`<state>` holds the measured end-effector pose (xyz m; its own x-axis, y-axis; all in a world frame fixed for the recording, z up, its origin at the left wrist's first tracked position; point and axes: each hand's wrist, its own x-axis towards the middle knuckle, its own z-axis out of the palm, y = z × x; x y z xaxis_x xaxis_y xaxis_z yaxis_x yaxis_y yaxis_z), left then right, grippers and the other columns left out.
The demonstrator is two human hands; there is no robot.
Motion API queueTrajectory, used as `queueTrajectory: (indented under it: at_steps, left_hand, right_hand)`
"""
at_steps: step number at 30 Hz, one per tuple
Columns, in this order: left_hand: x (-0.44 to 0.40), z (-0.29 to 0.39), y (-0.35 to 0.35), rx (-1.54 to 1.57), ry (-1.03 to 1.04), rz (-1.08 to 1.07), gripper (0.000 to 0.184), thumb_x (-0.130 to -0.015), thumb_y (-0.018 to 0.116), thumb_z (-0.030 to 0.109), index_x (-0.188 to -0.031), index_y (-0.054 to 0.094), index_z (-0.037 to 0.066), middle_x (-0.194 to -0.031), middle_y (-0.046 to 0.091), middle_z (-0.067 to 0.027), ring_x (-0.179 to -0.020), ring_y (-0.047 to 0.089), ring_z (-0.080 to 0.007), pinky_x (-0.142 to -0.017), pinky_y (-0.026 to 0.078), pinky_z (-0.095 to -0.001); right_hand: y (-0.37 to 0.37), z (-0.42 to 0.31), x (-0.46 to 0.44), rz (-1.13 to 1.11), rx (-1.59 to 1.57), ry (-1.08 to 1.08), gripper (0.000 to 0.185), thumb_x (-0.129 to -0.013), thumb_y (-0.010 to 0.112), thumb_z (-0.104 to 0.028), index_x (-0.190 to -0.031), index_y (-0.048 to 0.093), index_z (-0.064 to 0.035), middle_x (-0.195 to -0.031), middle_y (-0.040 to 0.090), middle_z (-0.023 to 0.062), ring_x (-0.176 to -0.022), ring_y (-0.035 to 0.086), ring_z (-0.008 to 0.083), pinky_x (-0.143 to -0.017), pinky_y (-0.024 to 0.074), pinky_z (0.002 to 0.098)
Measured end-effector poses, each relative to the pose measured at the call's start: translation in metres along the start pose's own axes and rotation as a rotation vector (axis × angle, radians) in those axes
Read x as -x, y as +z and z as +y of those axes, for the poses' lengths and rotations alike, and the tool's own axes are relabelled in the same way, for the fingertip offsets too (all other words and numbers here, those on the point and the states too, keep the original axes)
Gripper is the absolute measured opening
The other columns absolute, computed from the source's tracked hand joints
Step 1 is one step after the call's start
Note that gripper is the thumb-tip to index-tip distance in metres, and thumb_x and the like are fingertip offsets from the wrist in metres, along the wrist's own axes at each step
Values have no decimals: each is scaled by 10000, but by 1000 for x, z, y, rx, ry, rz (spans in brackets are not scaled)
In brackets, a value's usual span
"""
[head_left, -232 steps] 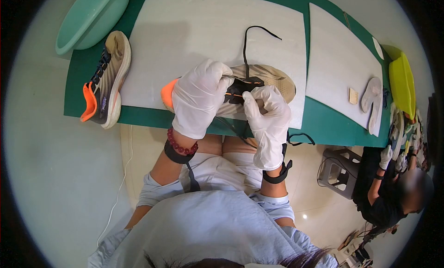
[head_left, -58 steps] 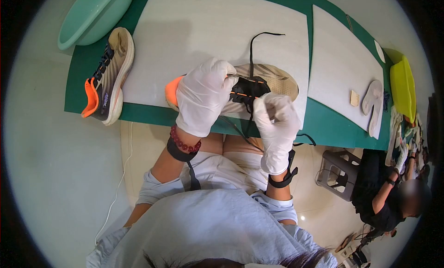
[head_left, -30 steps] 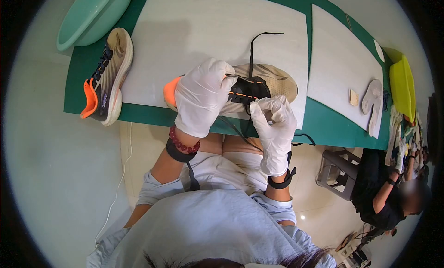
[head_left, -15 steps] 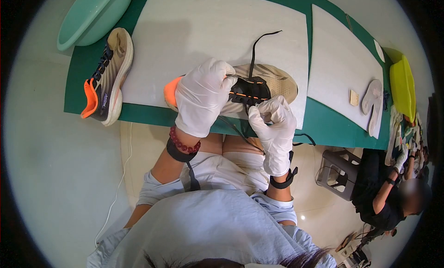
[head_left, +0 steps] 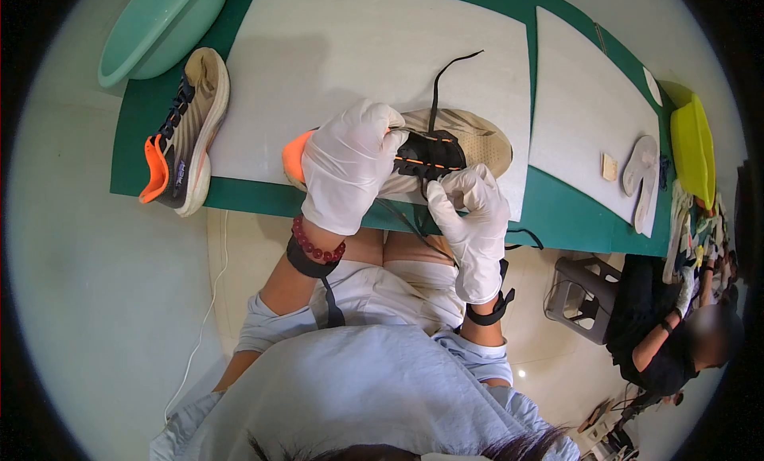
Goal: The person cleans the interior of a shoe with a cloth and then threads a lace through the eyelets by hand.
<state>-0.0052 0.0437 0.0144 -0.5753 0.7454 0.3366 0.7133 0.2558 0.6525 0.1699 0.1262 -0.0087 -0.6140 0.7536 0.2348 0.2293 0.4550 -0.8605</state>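
Observation:
A beige and black sneaker (head_left: 483,145) with an orange heel lies on its side along the front of the white board, toe to the right. My left hand (head_left: 348,160), in a white glove, wraps over its ankle part, fingers closed at the upper edge of the black lacing area. With the gloved fingers of my right hand (head_left: 472,214) pinched together, I hold the black shoelace (head_left: 423,189) by the lower eyelets. One loose lace end (head_left: 437,85) stretches up over the board; more lace hangs at the table's front edge. The fingertips are partly hidden.
A matching sneaker (head_left: 195,135) stands at the left, below a mint-green basin (head_left: 163,31). On the right-hand white board (head_left: 581,103) lie an insole (head_left: 639,175) and a small beige block (head_left: 609,167). Beyond are a yellow basin (head_left: 692,151), a grey stool (head_left: 585,298) and another person (head_left: 649,326).
My two hands and the sneaker stay almost where they were. The upper lace end has shifted very slightly. At the far right, the other person's arm and gloved hand have moved a little.

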Motion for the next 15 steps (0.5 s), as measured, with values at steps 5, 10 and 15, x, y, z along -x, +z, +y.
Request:
queueTrajectory:
  at_steps: [5,10,15]
  left_hand:
    - [0,0,0,-4,-13,-8,119,-890,775,101,-986,724,53,-946,731,-116,-855,723,-309,-755,550,-373]
    - [0,-5,4,-6,54,37,108,-886,751,117,-947,663,99,-879,666,-83,-812,672,-313,-718,525,-423]
    - [1,-6,6,6,58,45,122,-879,758,115,-949,660,98,-876,664,-84,-812,670,-313,-719,524,-426]
  right_hand:
    - [9,-12,-3,223,-161,135,256,-910,857,-214,-989,678,-50,-880,649,70,-690,610,182,-653,507,306]
    - [9,-22,-7,52,145,166,323,-886,878,-272,-1012,681,-49,-900,650,71,-714,621,182,-657,523,309]
    - [11,-15,-8,106,178,157,231,-890,865,-192,-967,694,-58,-918,693,62,-734,634,190,-661,524,325]
